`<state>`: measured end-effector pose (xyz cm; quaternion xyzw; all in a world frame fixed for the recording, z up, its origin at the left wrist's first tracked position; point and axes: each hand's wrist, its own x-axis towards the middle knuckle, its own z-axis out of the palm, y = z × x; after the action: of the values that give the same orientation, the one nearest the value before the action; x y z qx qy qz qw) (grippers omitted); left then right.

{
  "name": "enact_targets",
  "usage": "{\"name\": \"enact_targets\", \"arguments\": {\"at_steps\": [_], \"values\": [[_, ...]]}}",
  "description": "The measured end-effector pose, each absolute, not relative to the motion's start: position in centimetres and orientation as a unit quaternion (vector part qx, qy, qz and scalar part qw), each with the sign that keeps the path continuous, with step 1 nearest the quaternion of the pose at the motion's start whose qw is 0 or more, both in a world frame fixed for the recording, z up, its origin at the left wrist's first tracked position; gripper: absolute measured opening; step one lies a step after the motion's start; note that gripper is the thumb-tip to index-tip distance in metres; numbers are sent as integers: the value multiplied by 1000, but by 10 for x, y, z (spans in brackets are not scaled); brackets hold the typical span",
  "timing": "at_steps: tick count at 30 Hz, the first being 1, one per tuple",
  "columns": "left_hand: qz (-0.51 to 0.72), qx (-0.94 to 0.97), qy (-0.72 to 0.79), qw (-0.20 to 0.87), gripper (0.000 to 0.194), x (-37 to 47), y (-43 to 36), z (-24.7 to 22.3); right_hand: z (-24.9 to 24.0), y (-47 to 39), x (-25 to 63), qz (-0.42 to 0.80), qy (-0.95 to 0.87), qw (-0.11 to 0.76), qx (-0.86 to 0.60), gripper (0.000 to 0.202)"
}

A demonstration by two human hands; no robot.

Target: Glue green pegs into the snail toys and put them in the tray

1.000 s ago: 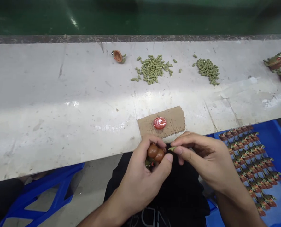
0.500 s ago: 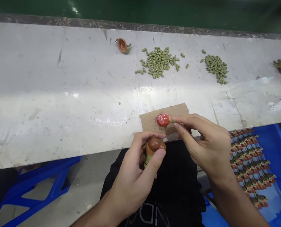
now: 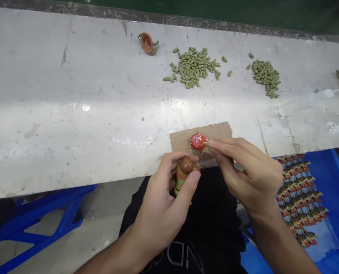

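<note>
A small brown and green figurine [image 3: 182, 173] is wrapped in the fingers of my left hand [image 3: 169, 198], just below the table's front edge. My right hand [image 3: 243, 167] pinches a small green piece [image 3: 206, 144], mostly hidden by the fingertips, at the right side of a glossy red blob [image 3: 198, 141]. That blob lies on a piece of brown cardboard [image 3: 215, 131] at the table's edge. Farther back lies a heap of short green pieces [image 3: 194, 68], with a smaller heap [image 3: 266, 76] to its right.
An orange-brown cup-shaped piece [image 3: 147, 42] lies at the back of the white table [image 3: 101, 114]. At the right are a translucent tube [image 3: 303, 103] and a blue crate [image 3: 327, 182] with rows of figurines. A blue stool [image 3: 55, 224] stands lower left.
The view has shifted slightly, moving the table's far edge up in the picture. My right fingertips have brought the green piece closer in against the red blob. My left hand keeps its hold.
</note>
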<state>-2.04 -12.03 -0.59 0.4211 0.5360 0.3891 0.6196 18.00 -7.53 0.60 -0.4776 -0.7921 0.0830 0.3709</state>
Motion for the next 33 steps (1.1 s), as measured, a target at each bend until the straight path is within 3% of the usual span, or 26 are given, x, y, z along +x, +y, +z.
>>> {"name": "enact_targets", "arguments": {"at_steps": [14, 19, 24, 33], "values": [[407, 428, 539, 600, 24, -18, -120, -4, 6, -83, 170, 282, -589, 448, -611, 12], [448, 424, 504, 605, 20, -18, -117, 4, 16, -81, 168, 383, -486, 507, -599, 10], [460, 398, 474, 636, 11, -17, -111, 12, 21, -87, 171, 494, -442, 510, -548, 6], [455, 421, 466, 631, 11, -13, -108, 12, 22, -93, 173, 504, -443, 489, -556, 7]]}}
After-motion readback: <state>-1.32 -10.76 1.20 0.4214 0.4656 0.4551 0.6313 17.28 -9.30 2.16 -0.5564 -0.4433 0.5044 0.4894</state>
